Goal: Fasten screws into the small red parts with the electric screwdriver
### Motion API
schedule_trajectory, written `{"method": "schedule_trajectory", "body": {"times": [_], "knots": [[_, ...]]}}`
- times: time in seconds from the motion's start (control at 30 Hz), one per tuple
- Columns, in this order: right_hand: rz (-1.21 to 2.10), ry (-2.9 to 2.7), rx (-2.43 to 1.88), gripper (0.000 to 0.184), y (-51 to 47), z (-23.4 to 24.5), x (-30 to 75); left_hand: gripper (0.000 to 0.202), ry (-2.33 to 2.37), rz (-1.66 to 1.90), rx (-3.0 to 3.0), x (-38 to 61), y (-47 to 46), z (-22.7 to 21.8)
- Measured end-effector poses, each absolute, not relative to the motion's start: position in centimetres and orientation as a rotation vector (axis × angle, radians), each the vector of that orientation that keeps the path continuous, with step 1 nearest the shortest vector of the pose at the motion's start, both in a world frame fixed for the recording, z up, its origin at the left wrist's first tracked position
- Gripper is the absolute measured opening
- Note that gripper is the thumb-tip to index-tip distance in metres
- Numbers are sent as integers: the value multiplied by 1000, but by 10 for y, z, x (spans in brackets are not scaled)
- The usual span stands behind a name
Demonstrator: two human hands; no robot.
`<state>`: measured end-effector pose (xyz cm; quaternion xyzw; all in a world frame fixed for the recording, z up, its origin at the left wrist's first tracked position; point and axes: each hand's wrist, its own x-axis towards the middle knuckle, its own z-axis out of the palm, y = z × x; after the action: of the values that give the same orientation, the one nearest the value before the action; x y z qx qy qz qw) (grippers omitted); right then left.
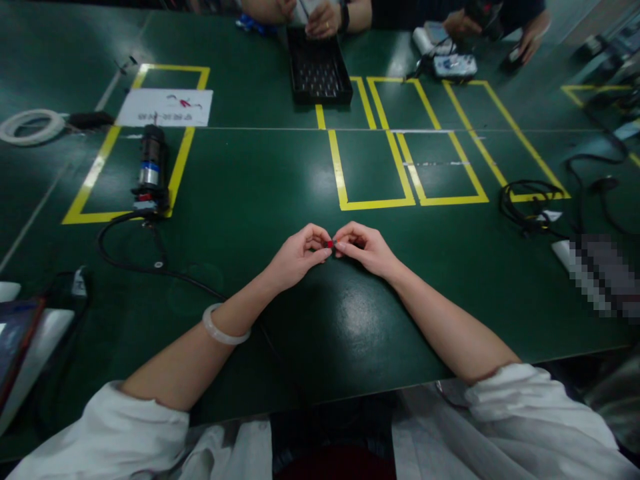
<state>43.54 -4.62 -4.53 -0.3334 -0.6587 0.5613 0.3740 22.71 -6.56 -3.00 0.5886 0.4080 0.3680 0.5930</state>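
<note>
My left hand (299,254) and my right hand (364,249) meet just above the green table (260,193), near its middle. Both pinch a tiny red part (330,245) between thumbs and fingertips. The part is too small to name further. A pale bangle (223,327) sits on my left wrist. Both forearms rest on the table, in rolled white sleeves.
A cylindrical tool (150,170) with a black cable lies in a yellow-taped box at the left. A black tray (318,69) stands at the far edge, where other people's hands (323,20) work. Coiled cables (533,203) lie at the right, a white ring (30,125) at the far left.
</note>
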Motion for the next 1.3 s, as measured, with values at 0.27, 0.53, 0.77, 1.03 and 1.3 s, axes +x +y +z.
{"method": "schedule_trajectory", "body": {"times": [0.27, 0.53, 0.77, 1.03, 1.3], "knots": [[1305, -1771, -796, 29, -46, -46, 436, 30, 951, 872, 1317, 226, -64, -32], [1309, -1757, -842, 31, -45, -50, 434, 30, 1026, 904, 1427, 226, -65, -31], [1277, -1781, -833, 27, -44, -51, 434, 29, 1070, 916, 1488, 226, -66, -30], [1257, -1796, -829, 25, -44, -53, 434, 28, 1088, 913, 1529, 225, -66, -29], [1264, -1797, -818, 23, -44, -52, 434, 28, 1097, 909, 1548, 224, -65, -30]]}}
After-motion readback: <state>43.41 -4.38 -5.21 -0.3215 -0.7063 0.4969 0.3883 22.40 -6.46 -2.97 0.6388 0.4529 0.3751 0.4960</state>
